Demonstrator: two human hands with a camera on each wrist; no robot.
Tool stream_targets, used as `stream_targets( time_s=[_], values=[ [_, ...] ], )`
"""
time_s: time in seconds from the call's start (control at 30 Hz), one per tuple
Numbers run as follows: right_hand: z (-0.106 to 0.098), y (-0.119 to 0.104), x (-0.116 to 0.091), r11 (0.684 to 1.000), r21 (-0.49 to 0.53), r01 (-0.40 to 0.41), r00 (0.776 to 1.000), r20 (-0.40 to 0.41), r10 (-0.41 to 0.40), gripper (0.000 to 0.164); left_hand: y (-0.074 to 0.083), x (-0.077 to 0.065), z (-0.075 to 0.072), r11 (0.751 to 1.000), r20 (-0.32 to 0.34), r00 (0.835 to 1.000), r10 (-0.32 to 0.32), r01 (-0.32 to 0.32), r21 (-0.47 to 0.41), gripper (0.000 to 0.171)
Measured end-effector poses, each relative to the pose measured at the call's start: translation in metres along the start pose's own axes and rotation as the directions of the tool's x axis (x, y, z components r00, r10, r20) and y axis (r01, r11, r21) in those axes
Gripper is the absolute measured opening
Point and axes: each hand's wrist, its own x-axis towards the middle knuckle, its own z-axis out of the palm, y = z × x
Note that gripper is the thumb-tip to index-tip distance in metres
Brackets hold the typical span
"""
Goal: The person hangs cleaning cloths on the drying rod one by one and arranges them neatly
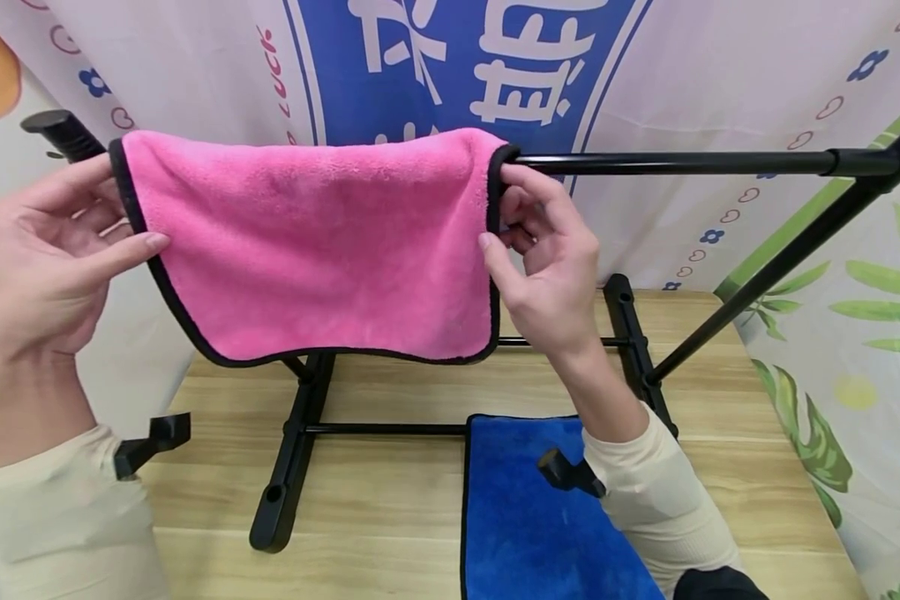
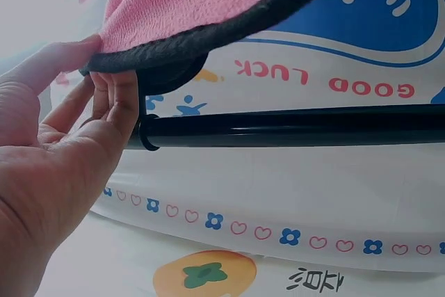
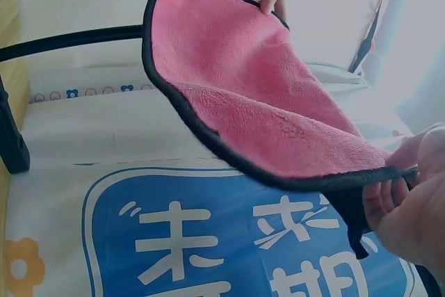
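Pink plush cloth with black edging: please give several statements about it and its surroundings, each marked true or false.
1. The person's left grip and right grip each pinch a side edge of the pink plush cloth with black edging. True.
2. A blue plush cloth with black edging lies on the light wood-grain surface. True.
3. The pink cloth lies flat there too. False: it is held up above that surface.
4. The right grip holds the blue cloth. False: it holds the pink cloth.

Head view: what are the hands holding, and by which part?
A pink cloth: the left hand pinches its left black-trimmed edge, the right hand its right one.
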Motion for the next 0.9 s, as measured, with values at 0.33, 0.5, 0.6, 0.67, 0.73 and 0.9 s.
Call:
stream_targets(
  time_s=[0.33, 0.5, 0.6, 0.67, 0.73, 0.9],
  values=[
    [-0.003, -0.003, 0.007, 0.995, -0.007, -0.103, 0.974, -0.204, 0.099, 0.021, -0.004, 0.006, 0.001, 0.988, -0.195, 0.971, 0.139, -0.121, 0.099, 0.049],
    [-0.002, -0.007, 0.013, 0.994, -0.04, -0.105, 0.95, -0.3, 0.089, 0.015, -0.003, 0.012, 0.004, 0.969, -0.322, 0.923, 0.209, -0.152, 0.193, 0.042],
    [0.001, -0.006, 0.016, 0.994, -0.075, -0.075, 0.939, -0.34, 0.045, 0.014, -0.003, 0.016, 0.008, 0.967, -0.39, 0.893, 0.224, -0.153, 0.204, 0.038],
    [0.002, -0.004, 0.018, 0.994, -0.108, -0.035, 0.937, -0.35, -0.006, 0.013, -0.002, 0.018, 0.011, 0.97, -0.429, 0.876, 0.22, -0.149, 0.194, 0.038],
    [0.003, -0.001, 0.018, 0.989, -0.15, 0.007, 0.934, -0.353, -0.06, 0.012, -0.003, 0.018, 0.014, 0.963, -0.446, 0.864, 0.233, -0.141, 0.23, 0.036],
    [0.003, 0.007, 0.016, 0.963, -0.258, 0.073, 0.927, -0.338, -0.161, 0.015, -0.005, 0.014, 0.015, 0.92, -0.431, 0.854, 0.292, -0.126, 0.372, 0.031]
  ],
)
